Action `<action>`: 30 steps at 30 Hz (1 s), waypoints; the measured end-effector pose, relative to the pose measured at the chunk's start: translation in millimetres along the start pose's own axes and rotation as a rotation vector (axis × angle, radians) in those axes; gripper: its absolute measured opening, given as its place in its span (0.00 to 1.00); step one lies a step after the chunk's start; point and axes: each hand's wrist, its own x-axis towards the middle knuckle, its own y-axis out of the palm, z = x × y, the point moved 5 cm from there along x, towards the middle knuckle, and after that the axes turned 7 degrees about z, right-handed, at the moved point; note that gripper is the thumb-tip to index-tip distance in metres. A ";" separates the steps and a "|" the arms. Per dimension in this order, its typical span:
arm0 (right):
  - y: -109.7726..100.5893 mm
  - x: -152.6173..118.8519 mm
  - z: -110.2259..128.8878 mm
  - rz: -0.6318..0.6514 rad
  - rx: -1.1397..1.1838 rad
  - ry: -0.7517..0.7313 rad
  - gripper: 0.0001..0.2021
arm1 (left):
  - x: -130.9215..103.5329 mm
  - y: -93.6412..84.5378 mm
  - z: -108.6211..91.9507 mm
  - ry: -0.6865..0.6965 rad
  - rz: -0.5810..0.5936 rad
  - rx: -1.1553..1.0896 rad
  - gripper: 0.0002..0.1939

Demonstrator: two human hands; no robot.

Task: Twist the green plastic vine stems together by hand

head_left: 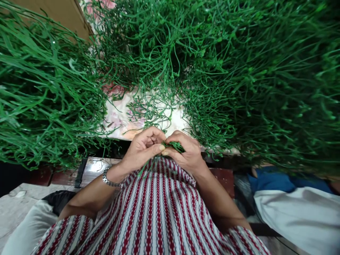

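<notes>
At the table's front edge, just before my striped shirt, both hands meet fingertip to fingertip. My right hand [186, 150] is closed around a small bunch of green stems [174, 145], which shows between its thumb and curled fingers. My left hand [145, 147] is closed too, its thumb and fingertips pinching the bunch's left end. A thin green strand hangs below the left hand. Loose stems [156, 106] with small branched tips, glossy like plastic foliage, lie scattered on the table just beyond my fingers.
Large tangled heaps of stems rise at the left [47, 92] and right [252, 81], spilling over the front edge. Between them shows the flower-patterned table cover [117, 117]. A brown cardboard box [61, 16] stands far left. Another person's pale clothing [300, 216] is close on my right.
</notes>
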 end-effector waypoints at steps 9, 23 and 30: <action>2.0 -3.0 3.0 0.061 -0.117 -0.043 0.02 | -4.6 0.9 -15.4 0.105 0.000 0.405 0.05; 11.1 -10.3 -7.8 0.609 0.677 0.272 0.17 | -17.5 22.3 -32.0 0.554 0.360 1.109 0.12; 16.6 -12.3 3.6 0.837 0.619 0.053 0.18 | -22.7 32.3 -43.0 0.550 0.669 1.079 0.10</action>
